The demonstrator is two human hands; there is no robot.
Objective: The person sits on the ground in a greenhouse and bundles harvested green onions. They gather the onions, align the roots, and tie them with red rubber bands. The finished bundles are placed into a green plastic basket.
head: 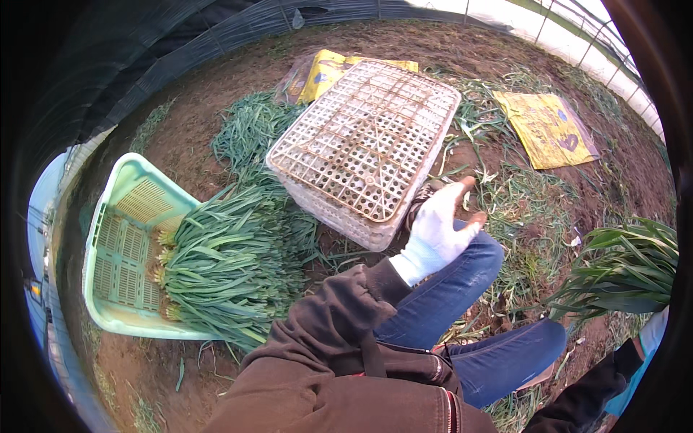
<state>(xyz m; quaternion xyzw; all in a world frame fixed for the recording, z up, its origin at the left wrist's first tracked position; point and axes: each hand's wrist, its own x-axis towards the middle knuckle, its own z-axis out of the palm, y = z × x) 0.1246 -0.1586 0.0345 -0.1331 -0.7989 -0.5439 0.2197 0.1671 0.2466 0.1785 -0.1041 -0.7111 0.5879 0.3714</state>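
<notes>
My left hand (439, 226), in a white knit glove with soiled fingertips, is held above my bent knee with thumb and fingers apart and nothing between them. Just beyond it, a white plastic crate (368, 135), stained brown, lies upside down with its gridded base up. At the far right my right hand (654, 328), gloved and partly cut off by the picture's edge, grips a bunch of long-leaved greens (622, 268). To my left a pale green plastic crate (127, 254) lies tipped on its side. Stacked greens (233, 260) fill its opening, root ends inward.
Loose green leaves (254, 127) are heaped behind the stack. A yellow printed bag (547, 129) lies flat on the soil at right, and another yellow bag (325, 70) sits behind the white crate. Leaf scraps (530, 216) litter the ground. Dark plastic sheeting (216, 32) borders the far side.
</notes>
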